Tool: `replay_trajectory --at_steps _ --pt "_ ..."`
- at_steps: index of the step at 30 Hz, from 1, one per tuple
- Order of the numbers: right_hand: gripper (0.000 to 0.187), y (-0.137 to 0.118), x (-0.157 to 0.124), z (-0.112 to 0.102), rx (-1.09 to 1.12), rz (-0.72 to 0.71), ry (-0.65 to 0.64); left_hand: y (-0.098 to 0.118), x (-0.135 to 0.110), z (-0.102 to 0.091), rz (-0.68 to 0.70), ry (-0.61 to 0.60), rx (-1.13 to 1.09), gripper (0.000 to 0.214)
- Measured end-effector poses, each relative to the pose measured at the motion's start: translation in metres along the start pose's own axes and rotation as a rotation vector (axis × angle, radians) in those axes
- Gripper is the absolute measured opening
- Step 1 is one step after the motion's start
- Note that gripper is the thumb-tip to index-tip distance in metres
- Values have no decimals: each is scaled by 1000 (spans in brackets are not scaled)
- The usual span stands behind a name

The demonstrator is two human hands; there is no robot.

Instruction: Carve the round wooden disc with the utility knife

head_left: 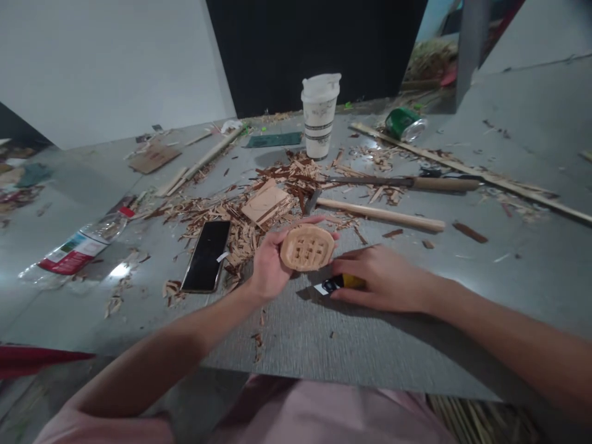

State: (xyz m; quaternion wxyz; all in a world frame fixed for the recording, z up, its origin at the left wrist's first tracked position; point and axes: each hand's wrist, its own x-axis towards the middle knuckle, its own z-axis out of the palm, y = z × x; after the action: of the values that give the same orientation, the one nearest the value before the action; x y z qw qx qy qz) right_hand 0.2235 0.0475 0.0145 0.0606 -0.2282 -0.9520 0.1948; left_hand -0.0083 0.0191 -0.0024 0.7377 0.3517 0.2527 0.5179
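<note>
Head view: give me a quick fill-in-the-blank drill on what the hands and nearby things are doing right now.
1. The left hand holds a round carved wooden piece with a ____ of cut slots.
2. The right hand rests on a small ____-and-black tool.
3. The black phone lies to the ____ of the left hand.

Missing words: grid; yellow; left

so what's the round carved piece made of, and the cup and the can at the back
The carved piece, held in the left hand, looks like pale bare wood: matte, unvarnished, cut with a grid of slots, the same tone as the shavings around it. The cup seems to be printed paper with a cloudy plastic lid. The can looks like metal, with a glossy green side and shiny silver end.
</note>
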Motion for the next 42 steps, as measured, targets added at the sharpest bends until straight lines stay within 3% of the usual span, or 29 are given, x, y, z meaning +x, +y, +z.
replay_trajectory --at_steps 6,11,17,20,22,26,29,33,35,38,40,42 --pt "30 -8 0 1 -72 6 42 -1 1 3 108 -58 137 58" --pt "33 -16 0 -5 -79 -48 18 0 5 2 177 -42 116 55" --pt "23 -43 -11 -13 -14 -289 -86 6 12 -8 182 54 109 49" --pt "18 -59 -11 -1 -85 -448 -168 8 13 -10 209 109 136 49" --pt "19 -64 -7 10 -179 -466 -159 9 13 -9 211 130 144 49" --pt "21 -48 4 21 -276 -203 17 9 16 -6 182 151 126 48" --pt "25 -22 7 14 -316 87 189 8 19 -8 181 192 127 45" --pt "29 4 5 2 -299 303 342 8 20 -15 153 323 177 42" --pt "38 6 4 0 -268 379 418 8 18 -16 134 324 225 37" --pt "53 -2 6 -1 -190 413 487 7 17 -11 110 184 353 31" --pt "46 -10 6 -3 -93 377 483 9 15 -4 104 88 425 34" --pt "38 -15 5 -6 -7 356 471 15 4 7 88 74 452 34"
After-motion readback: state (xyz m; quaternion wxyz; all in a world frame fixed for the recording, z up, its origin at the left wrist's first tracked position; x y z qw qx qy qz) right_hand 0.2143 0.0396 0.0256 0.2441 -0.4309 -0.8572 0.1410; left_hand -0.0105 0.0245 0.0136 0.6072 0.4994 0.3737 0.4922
